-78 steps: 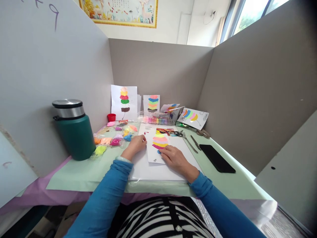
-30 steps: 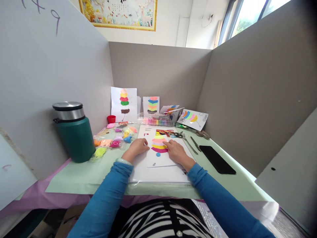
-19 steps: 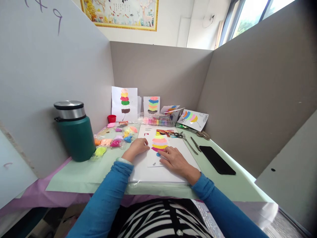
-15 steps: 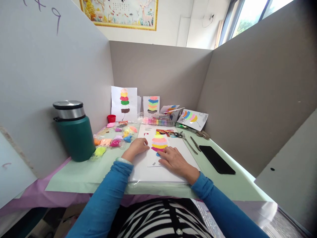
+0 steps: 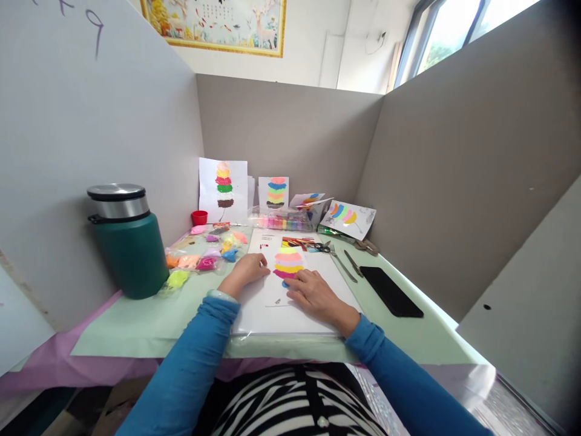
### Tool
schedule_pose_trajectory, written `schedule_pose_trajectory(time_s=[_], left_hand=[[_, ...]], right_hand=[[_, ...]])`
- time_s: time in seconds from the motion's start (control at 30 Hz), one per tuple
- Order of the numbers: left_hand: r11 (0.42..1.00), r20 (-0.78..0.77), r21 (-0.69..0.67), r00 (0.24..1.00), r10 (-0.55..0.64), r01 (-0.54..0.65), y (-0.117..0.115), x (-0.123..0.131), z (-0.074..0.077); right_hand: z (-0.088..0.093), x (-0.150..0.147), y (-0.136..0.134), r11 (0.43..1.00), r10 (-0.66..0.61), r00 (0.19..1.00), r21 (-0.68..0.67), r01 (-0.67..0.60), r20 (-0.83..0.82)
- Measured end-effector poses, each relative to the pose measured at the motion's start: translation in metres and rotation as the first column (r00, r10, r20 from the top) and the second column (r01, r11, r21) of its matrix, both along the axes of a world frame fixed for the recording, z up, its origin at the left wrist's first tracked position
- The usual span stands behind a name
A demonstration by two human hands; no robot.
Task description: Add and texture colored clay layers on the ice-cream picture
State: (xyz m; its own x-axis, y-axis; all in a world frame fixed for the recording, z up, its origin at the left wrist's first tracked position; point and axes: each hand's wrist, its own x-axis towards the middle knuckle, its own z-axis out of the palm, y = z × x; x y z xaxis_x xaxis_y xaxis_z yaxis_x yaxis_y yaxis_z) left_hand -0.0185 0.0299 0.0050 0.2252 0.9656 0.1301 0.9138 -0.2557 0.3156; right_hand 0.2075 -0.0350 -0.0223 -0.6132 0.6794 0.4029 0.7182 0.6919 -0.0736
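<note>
A small white sheet [image 5: 272, 297] lies before me with a striped picture in modelling clay on it. Its bands run yellow, peach-pink [image 5: 289, 258], golden yellow and magenta [image 5: 284, 274]. Below the magenta band sits a bit of blue clay [image 5: 285, 284], touched by the fingertips of my right hand [image 5: 313, 297], whose fingers are stretched out over the sheet. At the sheet's left edge rests my left hand [image 5: 245, 272], fingers bent but apart, holding nothing that I can see.
Bags of coloured clay [image 5: 206, 263] lie at left, beside a green flask [image 5: 129, 248]. To the right are scissors [image 5: 322, 247], a fork [image 5: 342, 266], a knife [image 5: 353, 263] and a black phone [image 5: 390, 292]. Finished clay pictures [image 5: 223, 191] lean at the back, behind a clay box [image 5: 284, 221].
The view has shifted slightly, so everything sits a little further left. My right fingertips have moved very slightly at the blue clay; my left hand stays by the sheet's edge.
</note>
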Motion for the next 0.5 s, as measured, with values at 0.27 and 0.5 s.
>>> schedule_pose_trajectory(time_s=[0.27, 0.5], left_hand=[[1.0, 0.02, -0.005, 1.0, 0.003, -0.003, -0.007, 0.001, 0.006], [1.0, 0.014, -0.007, 1.0, 0.012, -0.012, -0.008, 0.002, 0.007]], right_hand=[[0.019, 0.081, 0.043, 0.639, -0.769, 0.634, -0.121, 0.76, -0.082], [0.007, 0.102, 0.059, 0.545, -0.801, 0.567, -0.157, 0.824, 0.194]])
